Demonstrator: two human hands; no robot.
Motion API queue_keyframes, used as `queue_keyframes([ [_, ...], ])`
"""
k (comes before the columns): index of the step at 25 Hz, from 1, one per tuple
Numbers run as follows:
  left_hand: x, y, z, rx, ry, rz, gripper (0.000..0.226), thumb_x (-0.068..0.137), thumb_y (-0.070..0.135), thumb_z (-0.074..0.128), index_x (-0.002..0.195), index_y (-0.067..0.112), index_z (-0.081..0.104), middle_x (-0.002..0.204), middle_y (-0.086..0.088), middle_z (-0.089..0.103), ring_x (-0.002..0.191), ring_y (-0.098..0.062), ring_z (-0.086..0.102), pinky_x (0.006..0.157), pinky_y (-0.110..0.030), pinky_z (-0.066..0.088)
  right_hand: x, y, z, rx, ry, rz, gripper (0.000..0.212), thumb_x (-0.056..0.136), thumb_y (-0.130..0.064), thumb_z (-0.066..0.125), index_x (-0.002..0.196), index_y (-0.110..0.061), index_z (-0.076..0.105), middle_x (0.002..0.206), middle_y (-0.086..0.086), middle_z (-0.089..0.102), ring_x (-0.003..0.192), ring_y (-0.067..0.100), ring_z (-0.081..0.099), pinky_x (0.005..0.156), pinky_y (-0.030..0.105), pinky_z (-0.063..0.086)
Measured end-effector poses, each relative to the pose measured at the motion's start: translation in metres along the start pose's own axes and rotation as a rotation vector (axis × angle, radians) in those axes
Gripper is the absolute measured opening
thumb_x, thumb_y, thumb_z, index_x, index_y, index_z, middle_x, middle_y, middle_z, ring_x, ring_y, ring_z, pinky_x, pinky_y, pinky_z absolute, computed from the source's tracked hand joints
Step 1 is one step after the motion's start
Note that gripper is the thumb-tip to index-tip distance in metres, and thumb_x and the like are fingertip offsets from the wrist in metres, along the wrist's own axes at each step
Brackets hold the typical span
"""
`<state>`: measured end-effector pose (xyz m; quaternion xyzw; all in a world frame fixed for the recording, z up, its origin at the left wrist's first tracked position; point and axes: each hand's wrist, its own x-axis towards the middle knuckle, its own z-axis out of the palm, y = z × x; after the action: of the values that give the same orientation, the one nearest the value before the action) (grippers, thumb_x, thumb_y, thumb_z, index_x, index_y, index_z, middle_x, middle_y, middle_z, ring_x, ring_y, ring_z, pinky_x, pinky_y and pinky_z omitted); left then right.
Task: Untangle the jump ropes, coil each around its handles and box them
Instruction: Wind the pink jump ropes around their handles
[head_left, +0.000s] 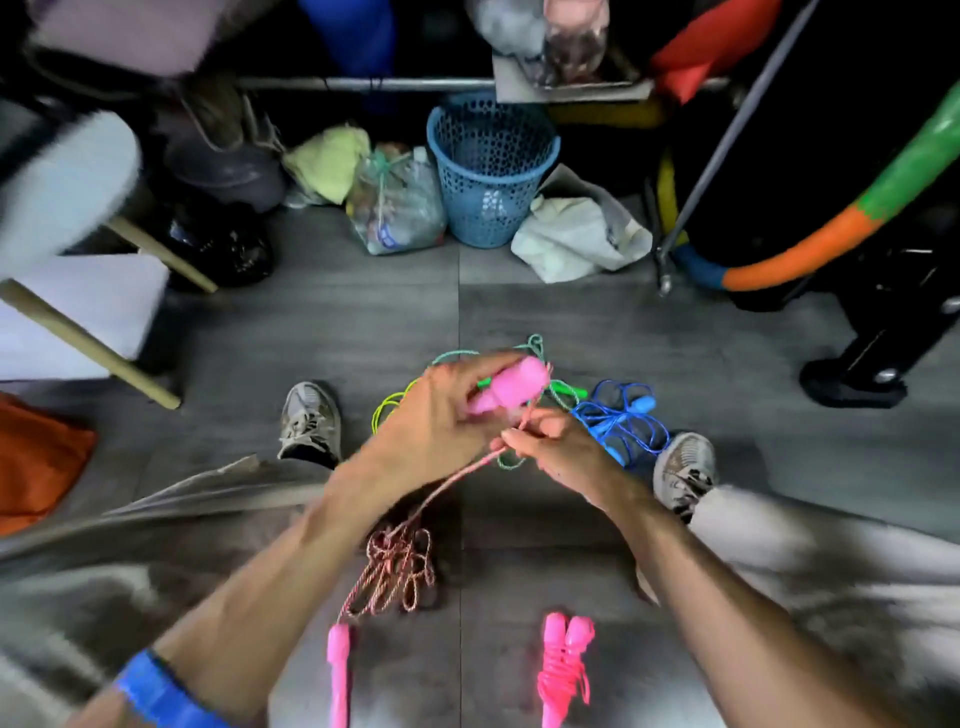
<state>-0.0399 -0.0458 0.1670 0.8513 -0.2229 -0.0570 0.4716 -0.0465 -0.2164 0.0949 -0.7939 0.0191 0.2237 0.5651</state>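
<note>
Jump rope cord (447, 486) in pink runs slackly from a floor tangle up-right to the hands. Its pink handle (511, 387), tilted up-right, is clasped by the left hand (441, 415); cord is pinched by the right hand (558, 449).

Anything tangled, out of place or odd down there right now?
Yes. The blue rope and the green rope lie in loose tangles on the floor beyond the hands. The pink rope near the right arm is already coiled round its handles.
</note>
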Motion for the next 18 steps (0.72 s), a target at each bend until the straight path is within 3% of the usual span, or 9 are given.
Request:
queue_keyframes([
  [4,0.009,0.05,-0.063,-0.35,0.244,-0.164,0.027,0.076,0.014,0.08,0.093,0.024,0.062,0.074,-0.001,0.066,0.047,-0.004,0.046,0.043,-0.016,0.035,-0.028,-0.044,-0.038,-0.306,-0.274,0.091,0.024,0.102,-0.017,0.045,0.085,-0.018,0.062,0.089,0.01,0.072,0.066,0.007,0.061,0.052,0.019,0.042],
  [7,-0.007,0.043,-0.06,-0.426,0.156,-0.413,0.012,0.08,0.018,0.076,0.084,0.01,0.067,0.07,-0.008,0.07,0.035,-0.009,0.033,0.037,-0.015,0.024,-0.058,-0.081,-0.052,-0.009,-0.321,0.1,0.026,0.102,-0.025,0.046,0.094,-0.008,0.064,0.07,0.011,0.069,0.059,0.022,0.06,0.054,0.028,0.042],
  [9,-0.018,0.043,-0.037,-0.527,0.029,-0.503,0.025,0.075,0.022,0.074,0.095,0.007,0.071,0.089,-0.011,0.072,0.043,-0.012,0.049,0.041,-0.021,0.042,-0.073,-0.11,-0.051,0.317,-0.243,0.069,0.027,0.1,-0.029,0.046,0.093,-0.007,0.06,0.055,0.01,0.061,0.044,0.018,0.051,0.046,0.027,0.038],
  [10,-0.019,0.044,-0.025,-0.599,-0.018,-0.517,0.034,0.069,0.022,0.073,0.099,0.006,0.072,0.1,-0.012,0.072,0.06,-0.014,0.061,0.061,-0.028,0.056,-0.077,-0.124,-0.051,0.467,-0.201,0.066,0.026,0.1,-0.031,0.044,0.093,-0.009,0.055,0.053,0.009,0.057,0.039,0.017,0.046,0.046,0.028,0.035],
  [11,-0.017,0.047,-0.015,-0.682,-0.06,-0.514,0.038,0.066,0.02,0.072,0.101,0.005,0.072,0.106,-0.012,0.071,0.08,-0.017,0.066,0.088,-0.034,0.054,-0.076,-0.133,-0.053,0.602,-0.174,0.068,0.024,0.101,-0.032,0.041,0.094,-0.011,0.052,0.053,0.009,0.055,0.038,0.016,0.043,0.048,0.029,0.033],
  [12,-0.016,0.051,-0.008,-0.757,-0.1,-0.499,0.035,0.067,0.017,0.071,0.1,0.005,0.072,0.105,-0.014,0.071,0.092,-0.022,0.065,0.102,-0.038,0.044,-0.075,-0.141,-0.056,0.708,-0.149,0.077,0.021,0.101,-0.031,0.04,0.097,-0.013,0.051,0.055,0.007,0.054,0.038,0.016,0.041,0.051,0.03,0.033],
  [13,-0.015,0.055,-0.005,-0.807,-0.15,-0.47,0.028,0.071,0.016,0.071,0.097,0.007,0.073,0.1,-0.016,0.071,0.093,-0.027,0.065,0.103,-0.041,0.042,-0.071,-0.144,-0.063,0.76,-0.106,0.071,0.019,0.101,-0.028,0.04,0.099,-0.013,0.052,0.056,0.006,0.053,0.039,0.015,0.041,0.051,0.029,0.035],
  [15,-0.012,0.059,-0.006,-0.874,-0.249,-0.405,0.012,0.081,0.015,0.066,0.088,0.011,0.075,0.08,-0.017,0.068,0.071,-0.03,0.065,0.085,-0.043,0.053,-0.061,-0.143,-0.087,0.691,0.043,0.05,0.02,0.101,-0.023,0.042,0.101,-0.01,0.057,0.055,0.003,0.049,0.039,0.012,0.038,0.043,0.024,0.035],
  [18,-0.01,0.061,-0.018,-0.864,-0.223,-0.465,0.011,0.085,0.016,0.068,0.078,0.011,0.074,0.056,-0.008,0.054,0.044,-0.014,0.048,0.055,-0.032,0.055,-0.046,-0.133,-0.131,0.416,0.387,0.072,0.022,0.099,-0.018,0.049,0.113,-0.005,0.06,0.052,0.001,0.053,0.036,0.01,0.039,0.038,0.02,0.033],
])
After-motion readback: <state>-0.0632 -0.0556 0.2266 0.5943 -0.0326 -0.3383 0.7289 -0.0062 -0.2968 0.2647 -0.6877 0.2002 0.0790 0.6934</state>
